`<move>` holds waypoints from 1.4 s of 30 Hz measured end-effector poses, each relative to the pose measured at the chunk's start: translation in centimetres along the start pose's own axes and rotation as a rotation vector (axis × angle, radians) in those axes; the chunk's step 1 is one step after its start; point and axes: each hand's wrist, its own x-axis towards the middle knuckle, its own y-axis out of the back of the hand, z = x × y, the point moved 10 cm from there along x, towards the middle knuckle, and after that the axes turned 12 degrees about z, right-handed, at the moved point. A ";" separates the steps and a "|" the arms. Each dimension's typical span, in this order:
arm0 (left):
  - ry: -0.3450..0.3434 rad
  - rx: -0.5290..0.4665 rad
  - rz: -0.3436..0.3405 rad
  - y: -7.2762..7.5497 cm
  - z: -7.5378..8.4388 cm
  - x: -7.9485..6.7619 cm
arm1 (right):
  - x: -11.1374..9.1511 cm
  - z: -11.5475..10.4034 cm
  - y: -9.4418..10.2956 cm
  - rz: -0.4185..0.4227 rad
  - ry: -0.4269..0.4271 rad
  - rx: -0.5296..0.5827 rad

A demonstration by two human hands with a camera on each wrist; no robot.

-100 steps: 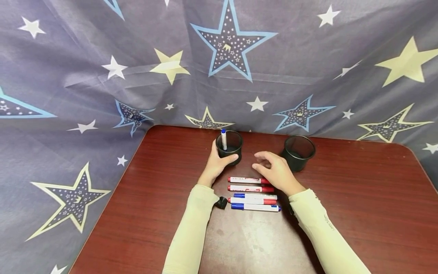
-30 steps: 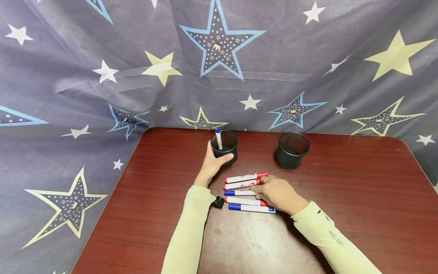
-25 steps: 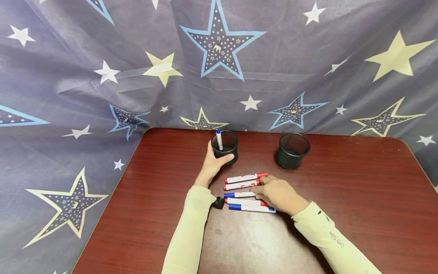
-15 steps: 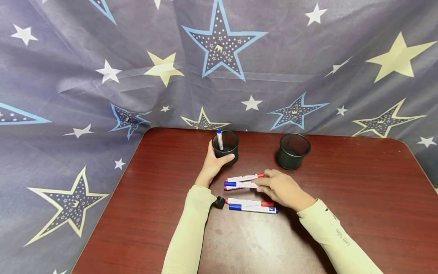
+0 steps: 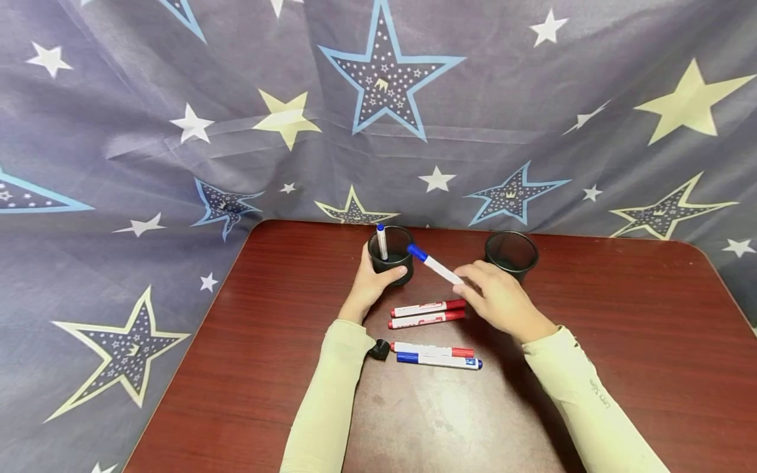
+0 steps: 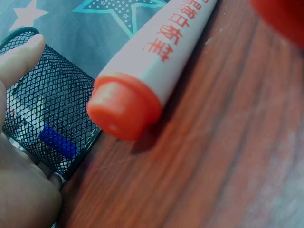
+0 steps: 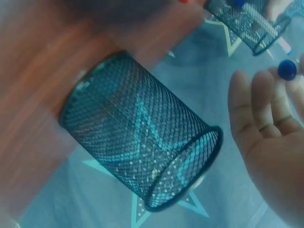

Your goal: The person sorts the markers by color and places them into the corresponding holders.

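My left hand [image 5: 369,282] grips a black mesh pen cup [image 5: 401,272] around its left side, thumb across the front. One blue-capped marker [image 5: 382,243] leans inside that cup; its blue cap [image 6: 58,141] shows through the mesh in the left wrist view. My right hand [image 5: 499,299] pinches a blue whiteboard marker [image 5: 440,268] by its rear end, its blue cap tilted up toward the left cup's rim. In the right wrist view, the marker's round blue end [image 7: 287,70] sticks out at the fingertips. A second mesh cup [image 5: 511,253] stands behind my right hand.
Two red markers [image 5: 426,314] lie between the hands; the upper one's red end [image 6: 124,107] looms close in the left wrist view. Nearer me lie another red marker [image 5: 432,350] and a blue marker [image 5: 439,360]. A starry cloth [image 5: 307,164] hangs behind the table.
My right hand has picked the blue marker out of the row, lifted it over the red ones and turned its cap up toward the left cup. My left hand keeps its grip on the cup.
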 end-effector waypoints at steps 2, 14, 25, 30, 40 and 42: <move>0.009 0.007 -0.008 -0.1 0.9 -0.4 | 0.5 0.1 0.7 0.040 -0.015 0.011; -0.015 0.007 0.010 0.1 -0.5 0.2 | 2.4 0.2 3.7 0.236 -0.080 0.140; -0.030 0.031 0.024 0.3 -0.5 0.2 | 2.9 -0.2 5.4 0.331 -0.073 0.216; -0.038 0.032 0.026 0.3 -0.6 0.2 | 3.2 -0.2 5.2 0.320 -0.116 0.286; -0.020 0.041 0.003 0.2 -0.7 0.3 | 4.9 -0.7 4.6 0.346 -0.127 0.357; -0.007 0.040 -0.004 0.2 -0.6 0.3 | 5.4 -0.8 4.4 0.353 -0.119 0.357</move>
